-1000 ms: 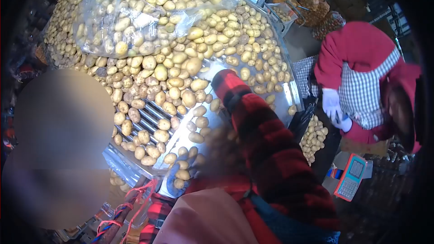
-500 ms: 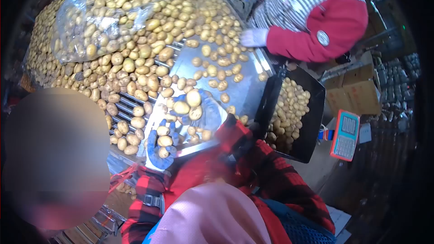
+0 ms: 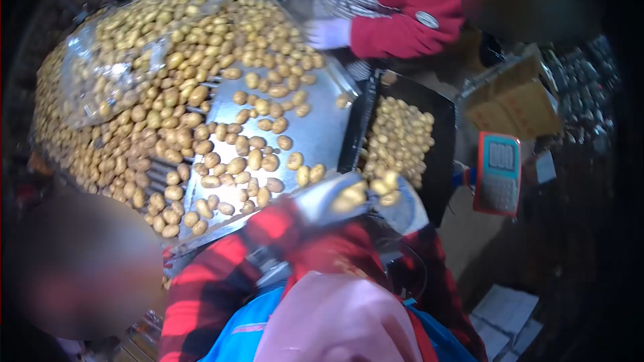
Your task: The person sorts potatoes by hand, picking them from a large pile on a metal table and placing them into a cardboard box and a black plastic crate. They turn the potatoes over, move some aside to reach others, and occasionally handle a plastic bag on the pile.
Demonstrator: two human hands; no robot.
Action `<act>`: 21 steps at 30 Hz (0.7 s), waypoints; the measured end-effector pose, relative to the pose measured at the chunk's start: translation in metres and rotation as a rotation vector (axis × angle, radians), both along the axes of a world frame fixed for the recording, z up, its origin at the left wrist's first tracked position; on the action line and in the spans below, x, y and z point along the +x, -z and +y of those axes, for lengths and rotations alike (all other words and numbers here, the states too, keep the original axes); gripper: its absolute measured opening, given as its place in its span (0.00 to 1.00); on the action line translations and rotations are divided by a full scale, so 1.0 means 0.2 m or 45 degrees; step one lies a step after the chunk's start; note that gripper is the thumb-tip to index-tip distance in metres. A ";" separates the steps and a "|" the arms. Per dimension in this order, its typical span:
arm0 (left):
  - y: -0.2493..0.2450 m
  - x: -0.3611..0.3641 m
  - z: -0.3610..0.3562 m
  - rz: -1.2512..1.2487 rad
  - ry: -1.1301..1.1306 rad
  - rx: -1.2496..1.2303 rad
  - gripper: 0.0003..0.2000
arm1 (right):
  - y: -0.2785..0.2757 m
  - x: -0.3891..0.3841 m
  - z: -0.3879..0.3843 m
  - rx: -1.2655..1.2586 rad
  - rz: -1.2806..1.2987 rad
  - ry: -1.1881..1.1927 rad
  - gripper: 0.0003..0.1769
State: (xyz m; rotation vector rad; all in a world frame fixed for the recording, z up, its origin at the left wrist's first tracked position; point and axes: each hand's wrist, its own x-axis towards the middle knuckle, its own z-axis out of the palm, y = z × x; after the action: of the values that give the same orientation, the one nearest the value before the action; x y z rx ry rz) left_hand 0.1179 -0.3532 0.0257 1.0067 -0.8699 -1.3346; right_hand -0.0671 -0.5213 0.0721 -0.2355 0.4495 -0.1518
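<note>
Both my hands, in blue and white gloves, are close together at the near edge of a black bin (image 3: 443, 104). My left hand (image 3: 320, 199) is curled round a few potatoes (image 3: 349, 198), blurred by motion. Several more potatoes (image 3: 385, 186) lie in the cupped fingers of my right hand (image 3: 404, 212), just beside it. Smaller potatoes (image 3: 397, 135) fill much of the bin. To the left, loose potatoes (image 3: 238, 165) are spread over a metal tray (image 3: 322, 117), some of them close to my left hand.
A large potato heap (image 3: 188, 60) with a clear plastic bag (image 3: 100, 87) on it covers the far left. Across the tray stands a person in a red sleeve (image 3: 402, 27) and pale glove (image 3: 329, 33). A scale (image 3: 498, 173) and a cardboard box (image 3: 513, 104) are at right.
Both hands have moved right from the tray to the bin's near edge, carrying potatoes. The view has shifted to the right.
</note>
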 end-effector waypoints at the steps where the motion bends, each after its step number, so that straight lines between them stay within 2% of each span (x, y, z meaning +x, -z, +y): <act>1: -0.06 -0.09 -0.13 0.566 -0.119 0.209 0.17 | 0.07 -0.09 -0.05 -0.327 0.145 0.134 0.24; 2: -0.15 -0.14 -0.26 1.078 -0.191 0.355 0.18 | 0.10 -0.17 -0.10 -1.491 0.392 -0.060 0.26; 3: -0.28 -0.17 -0.31 0.902 -0.329 0.465 0.19 | -0.12 -0.11 -0.06 -0.574 0.746 0.351 0.30; 4: -0.36 -0.19 -0.32 0.732 -0.462 0.578 0.20 | -0.18 -0.06 -0.03 -0.581 0.736 0.317 0.30; 6: -0.25 -0.19 -0.21 0.651 -0.415 0.504 0.21 | -0.21 -0.02 0.01 -1.196 1.019 0.183 0.33; 7: -0.21 -0.17 -0.11 0.551 -0.334 0.427 0.23 | -0.01 -0.07 -0.03 -1.552 0.984 0.090 0.34; 8: -0.22 -0.11 0.01 0.585 -0.304 0.430 0.23 | -0.04 0.00 0.02 -1.606 0.896 -0.036 0.31; 9: -0.16 -0.07 0.14 0.317 -0.314 0.323 0.21 | -0.12 0.10 0.09 -1.597 0.736 -0.236 0.32; 10: -0.33 -0.04 0.25 0.487 -0.509 0.586 0.18 | -0.17 0.20 0.15 -1.577 0.577 -0.432 0.33; 11: -0.02 -0.07 0.45 -0.006 -0.622 0.474 0.19 | -0.04 0.27 0.19 -1.840 0.389 -0.542 0.32; 12: -0.03 -0.03 0.58 0.381 -0.842 0.586 0.19 | 0.08 0.35 0.25 -2.096 0.186 -0.645 0.31; 13: -0.07 0.01 0.72 0.262 -0.979 0.688 0.18 | 0.10 0.47 0.34 -2.176 0.089 -0.734 0.32; 14: -0.05 -0.01 0.83 0.343 -1.310 0.616 0.18 | 0.11 0.61 0.45 -2.254 -0.010 -0.822 0.33; 15: -0.17 0.02 0.92 0.290 -1.418 0.728 0.19 | 0.12 0.74 0.57 -2.435 -0.082 -0.844 0.32; 16: 0.01 0.05 1.09 0.266 -1.515 0.724 0.17 | 0.14 0.85 0.70 -2.615 -0.155 -0.865 0.32; 18: 0.01 0.09 1.22 0.342 -1.736 0.705 0.17 | 0.27 1.04 0.91 -2.409 -0.269 -1.390 0.29; 20: 0.08 0.12 1.36 0.499 -1.826 0.549 0.19 | 0.21 1.06 1.04 -2.904 -0.523 -0.509 0.23; 21: 0.07 0.11 1.41 0.471 -1.810 0.569 0.20 | 0.20 1.22 1.01 -2.620 -0.381 -0.862 0.16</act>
State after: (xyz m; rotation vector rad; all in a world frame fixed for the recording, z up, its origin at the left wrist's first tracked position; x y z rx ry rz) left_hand 0.1392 -0.0708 0.0110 1.2466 0.4850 -0.3946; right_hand 0.1762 -0.3193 0.0322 -2.3137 -0.2787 0.0793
